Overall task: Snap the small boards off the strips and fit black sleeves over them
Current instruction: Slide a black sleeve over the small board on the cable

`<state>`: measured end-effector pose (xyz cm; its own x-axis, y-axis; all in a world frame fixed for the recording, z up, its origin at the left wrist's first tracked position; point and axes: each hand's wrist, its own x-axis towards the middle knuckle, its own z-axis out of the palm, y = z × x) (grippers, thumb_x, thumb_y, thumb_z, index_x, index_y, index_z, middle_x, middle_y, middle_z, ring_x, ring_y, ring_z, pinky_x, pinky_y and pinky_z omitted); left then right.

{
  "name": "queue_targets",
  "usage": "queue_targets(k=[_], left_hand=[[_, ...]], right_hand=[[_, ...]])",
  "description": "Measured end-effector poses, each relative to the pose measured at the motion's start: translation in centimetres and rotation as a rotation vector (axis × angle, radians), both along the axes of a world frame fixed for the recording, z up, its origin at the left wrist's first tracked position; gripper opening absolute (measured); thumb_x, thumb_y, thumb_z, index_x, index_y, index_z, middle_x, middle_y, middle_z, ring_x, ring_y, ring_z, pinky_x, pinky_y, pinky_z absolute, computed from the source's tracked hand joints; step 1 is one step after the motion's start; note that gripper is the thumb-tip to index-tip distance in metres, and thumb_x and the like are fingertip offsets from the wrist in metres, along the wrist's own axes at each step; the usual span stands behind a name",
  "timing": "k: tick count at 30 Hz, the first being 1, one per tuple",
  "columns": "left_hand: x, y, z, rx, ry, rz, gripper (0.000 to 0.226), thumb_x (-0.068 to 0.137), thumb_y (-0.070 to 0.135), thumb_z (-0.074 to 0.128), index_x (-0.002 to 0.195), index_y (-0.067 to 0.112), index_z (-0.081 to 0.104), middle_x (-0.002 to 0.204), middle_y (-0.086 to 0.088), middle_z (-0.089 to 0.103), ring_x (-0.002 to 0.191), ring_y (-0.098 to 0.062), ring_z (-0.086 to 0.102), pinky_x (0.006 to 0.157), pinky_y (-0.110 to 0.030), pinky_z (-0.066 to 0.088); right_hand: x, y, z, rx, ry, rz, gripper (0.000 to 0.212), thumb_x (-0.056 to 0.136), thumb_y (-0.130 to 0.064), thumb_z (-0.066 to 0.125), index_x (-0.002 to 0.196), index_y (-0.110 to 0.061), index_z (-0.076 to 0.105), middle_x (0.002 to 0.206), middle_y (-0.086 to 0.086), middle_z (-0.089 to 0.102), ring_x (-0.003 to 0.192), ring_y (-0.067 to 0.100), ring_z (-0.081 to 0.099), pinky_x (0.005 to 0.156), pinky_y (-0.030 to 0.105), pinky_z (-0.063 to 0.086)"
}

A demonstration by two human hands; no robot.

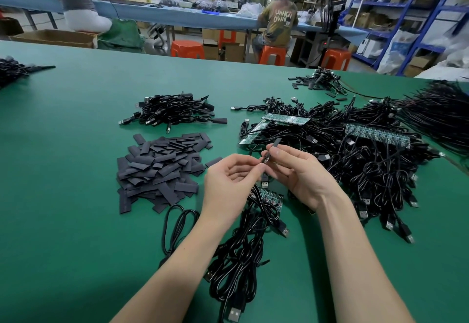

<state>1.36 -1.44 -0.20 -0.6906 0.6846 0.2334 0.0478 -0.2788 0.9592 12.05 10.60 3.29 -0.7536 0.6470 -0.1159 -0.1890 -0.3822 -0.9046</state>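
Item in hand: small green circuit board [265, 160] on a thin black cable, pinched between my left hand [229, 183] fingers and right hand [299, 175] fingers, both sets clamped on it, above the worktop. Flat black sleeve [276, 143]: held at the right fingertips, long axis running up and away to the right, its lower mouth just beside the board; I judge the next move slides sleeve down along that axis, the right hand nearer. Stock: heap of loose flat black sleeves [160, 170], left; green board strips [286, 119] on tangled black USB cables [368, 160], right. Surface: green mat worktop [76, 221]. Room: workshop, blue shelving [406, 13], orange stools [187, 49]
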Motion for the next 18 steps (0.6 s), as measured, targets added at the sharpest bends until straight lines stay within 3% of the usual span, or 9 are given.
queue_targets(k=[7, 18], left_hand=[[0.07, -0.02, 0.03, 0.004, 0.002, -0.004, 0.012, 0.081, 0.008, 0.083, 0.090, 0.010, 0.076, 0.079, -0.003, 0.077, 0.072, -0.015, 0.074, 0.072, -0.019, 0.056], [0.07, -0.18, -0.03, 0.032, 0.035, -0.005, 0.011, 0.082, 0.007, 0.082, 0.090, 0.013, 0.078, 0.080, 0.000, 0.078, 0.072, -0.012, 0.074, 0.072, -0.016, 0.055]], right_hand=[[0.02, 0.19, -0.12, 0.019, 0.000, 0.029, 0.028, 0.078, -0.015, 0.077, 0.103, -0.003, 0.074, 0.099, 0.012, 0.077, 0.086, 0.019, 0.075, 0.073, 0.023, 0.059], [-0.05, 0.15, -0.37, 0.061, -0.010, 0.007, 0.024, 0.074, -0.016, 0.081, 0.094, -0.004, 0.079, 0.099, 0.015, 0.076, 0.086, 0.020, 0.074, 0.072, 0.022, 0.059]])
